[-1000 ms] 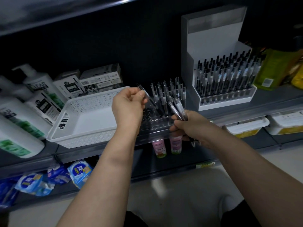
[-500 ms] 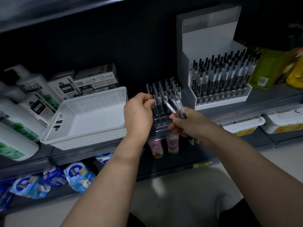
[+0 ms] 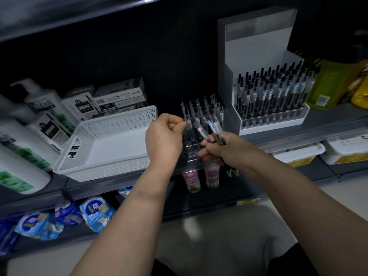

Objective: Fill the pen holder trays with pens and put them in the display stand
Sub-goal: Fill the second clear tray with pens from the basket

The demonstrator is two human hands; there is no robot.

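The transparent plastic pen holder tray [image 3: 192, 154] sits at the near edge of the dark grey shelf [image 3: 328, 124]. It lies between a white perforated plastic basket [image 3: 111, 140] on its left and a white stepped display stand [image 3: 256, 56] on its right. The tray's far rows already carry standing pens [image 3: 201, 108], while the near rows look bare, so I judge it roughly half filled. The stand's lower tier holds a full block of black-topped pens [image 3: 274, 92], and the step above shows no tray. What remains, I reckon, is to finish this tray and lift it into the stand.

The left hand [image 3: 165, 136] has its grip pinched narrow, thumb against forefinger, seemingly on a single clear pen [image 3: 186, 121] at the near-left corner of the standing rows. That pen is close to upright, with its long axis vertical. The right hand [image 3: 225, 150] has its grip wrapped round a small bundle of clear pens [image 3: 211, 129] just above the tray. The bundle's long axes slant from near-right up to far-left, and the lower ends poke out beneath the fist.
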